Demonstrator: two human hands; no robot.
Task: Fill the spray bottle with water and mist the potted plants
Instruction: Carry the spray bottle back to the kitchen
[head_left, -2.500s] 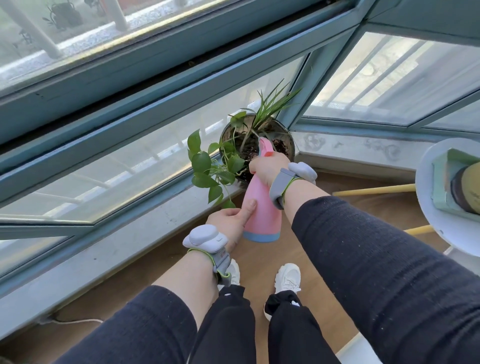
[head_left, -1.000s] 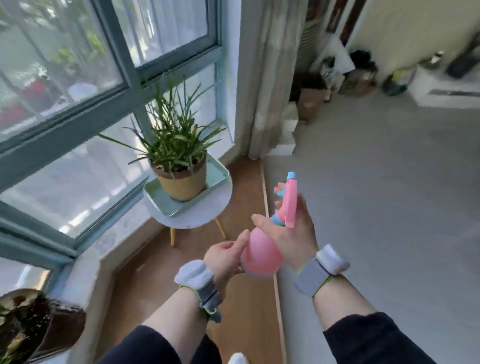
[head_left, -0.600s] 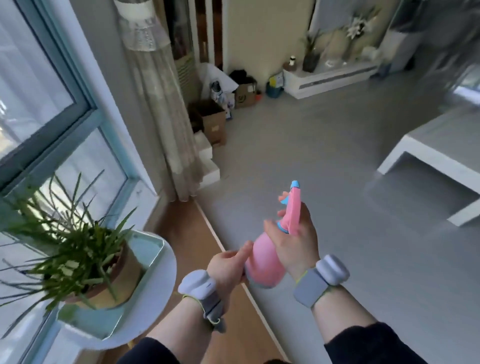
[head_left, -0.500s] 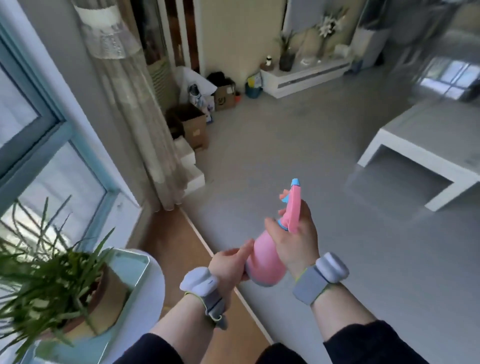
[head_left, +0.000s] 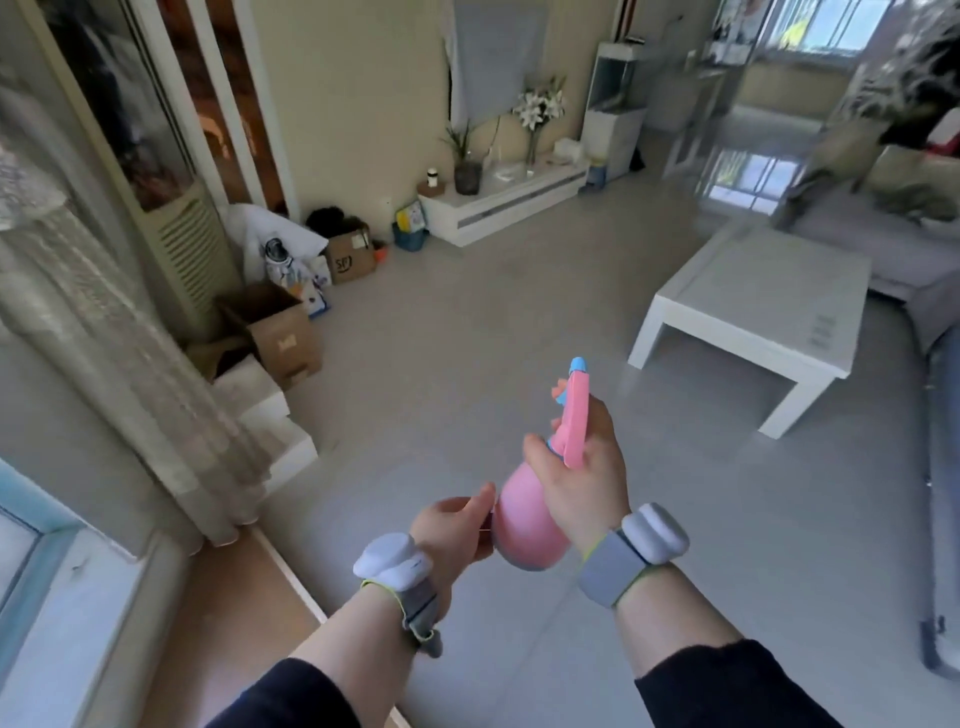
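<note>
A wide grey floor (head_left: 519, 322) fills most of the view. To the right stands a low white bench (head_left: 763, 291), with a grey sofa (head_left: 904, 254) beyond it. On the left a pale sheer curtain (head_left: 109, 332) hangs down to the floor, and open cardboard boxes (head_left: 280, 332) sit just beside its foot. Against the far wall runs a low white cabinet (head_left: 509, 200) carrying a vase of white flowers (head_left: 540, 111) and a small dark potted plant (head_left: 465, 166).

In the foreground both forearms reach forward, each with a grey wrist band. The pink spray bottle (head_left: 530, 525) is held in the air above the floor, between the two hands, tilted so its blue-tipped nozzle points up and away. The right hand (head_left: 584, 467) grips the bottle's neck, thumb curled across the front and fingers wrapped behind the pink trigger head. The left hand (head_left: 452, 530) has its fingers loosely curled, with the thumb tip touching the rounded pink body at its left side.
</note>
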